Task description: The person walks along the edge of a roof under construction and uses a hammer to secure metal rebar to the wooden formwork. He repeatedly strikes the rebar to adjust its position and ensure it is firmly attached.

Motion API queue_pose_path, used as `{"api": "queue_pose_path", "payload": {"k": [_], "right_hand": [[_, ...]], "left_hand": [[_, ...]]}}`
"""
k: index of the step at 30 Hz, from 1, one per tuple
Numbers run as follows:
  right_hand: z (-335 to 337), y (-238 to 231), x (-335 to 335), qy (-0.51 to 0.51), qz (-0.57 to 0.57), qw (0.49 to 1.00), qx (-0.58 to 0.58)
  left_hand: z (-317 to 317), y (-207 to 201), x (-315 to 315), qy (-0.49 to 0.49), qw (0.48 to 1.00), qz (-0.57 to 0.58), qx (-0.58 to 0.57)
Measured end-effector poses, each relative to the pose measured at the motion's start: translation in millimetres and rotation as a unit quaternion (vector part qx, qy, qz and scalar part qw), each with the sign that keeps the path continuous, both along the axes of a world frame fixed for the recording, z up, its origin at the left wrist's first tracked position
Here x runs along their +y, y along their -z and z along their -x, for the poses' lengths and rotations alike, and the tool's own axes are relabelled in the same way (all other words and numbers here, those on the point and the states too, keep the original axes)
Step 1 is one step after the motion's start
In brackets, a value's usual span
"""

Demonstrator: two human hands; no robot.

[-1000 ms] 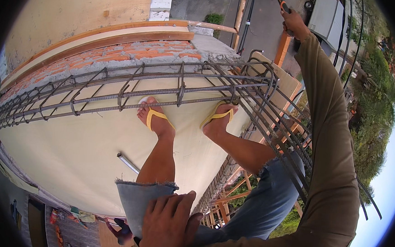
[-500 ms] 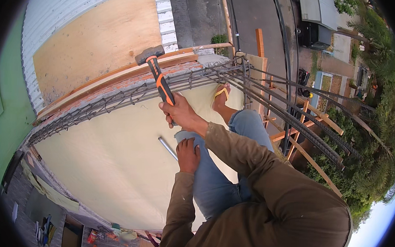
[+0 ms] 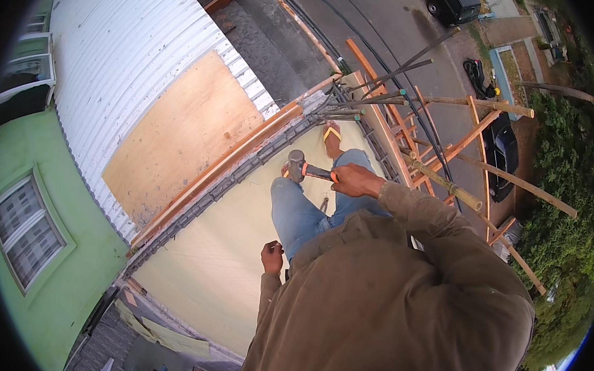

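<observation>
My right hand (image 3: 356, 181) is wrapped round the handle of a sledgehammer (image 3: 297, 166) with a grey metal head and an orange and black grip. The hammer lies roughly level above my jeans-clad legs, its head toward the left knee. Beside my left thigh, my left hand (image 3: 272, 258) is closed, with something small and pale at its fingertips, too small to name. Between my legs, a small dark metal object (image 3: 324, 204) rests on the cream sheet (image 3: 204, 261). My feet, in yellow-strapped sandals, stand near the slab's far corner.
Tied rebar (image 3: 243, 177) runs along the slab edge, and loose rebar ends (image 3: 399, 73) stick out at the corner. Timber and bamboo poles (image 3: 456, 188) stand to the right, above a street. A white corrugated roof (image 3: 128, 59) lies beyond the edge, beside a green wall (image 3: 41, 143).
The hammer has swung from over the rebar edge back to above my legs, its head now pointing left. My left hand has left my thigh and closed. My view has turned and shifted.
</observation>
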State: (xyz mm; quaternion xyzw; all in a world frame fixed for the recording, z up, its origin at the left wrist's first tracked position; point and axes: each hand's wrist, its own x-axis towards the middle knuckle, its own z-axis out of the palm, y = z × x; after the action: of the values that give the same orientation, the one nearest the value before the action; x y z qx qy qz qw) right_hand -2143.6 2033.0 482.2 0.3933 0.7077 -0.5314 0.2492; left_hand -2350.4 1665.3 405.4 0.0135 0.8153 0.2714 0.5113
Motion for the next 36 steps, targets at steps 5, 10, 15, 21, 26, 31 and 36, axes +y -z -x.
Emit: {"api": "queue_pose_path", "payload": {"k": [5, 10, 15, 21, 26, 31, 36], "right_hand": [[-122, -1, -59, 0.184, -0.125, 0.960, -0.171], [-222, -14, -237, 0.708, 0.043, 0.685, -0.169], [-228, -7, -366, 0.795, 0.045, 0.565, -0.217], [-152, 72, -605, 0.770, 0.093, 0.515, -0.365], [-123, 74, -673, 0.764, 0.235, 0.522, -0.297], [-126, 67, -738, 0.776, 0.289, 0.508, -0.238], [-198, 73, -779, 0.816, 0.268, 0.455, -0.234]], "left_hand": [[84, 7, 48, 0.209, 0.977, -0.045, -0.008], [194, 49, 121, 0.343, 0.935, -0.083, 0.033], [288, 92, 140, 0.282, 0.949, 0.132, 0.049], [119, 92, 265, 0.456, 0.888, -0.011, 0.052], [13, 90, 322, 0.527, 0.834, -0.110, -0.118], [-176, 72, 299, 0.703, 0.711, 0.018, -0.026], [-352, -11, 201, 0.786, 0.618, -0.019, 0.003]]}}
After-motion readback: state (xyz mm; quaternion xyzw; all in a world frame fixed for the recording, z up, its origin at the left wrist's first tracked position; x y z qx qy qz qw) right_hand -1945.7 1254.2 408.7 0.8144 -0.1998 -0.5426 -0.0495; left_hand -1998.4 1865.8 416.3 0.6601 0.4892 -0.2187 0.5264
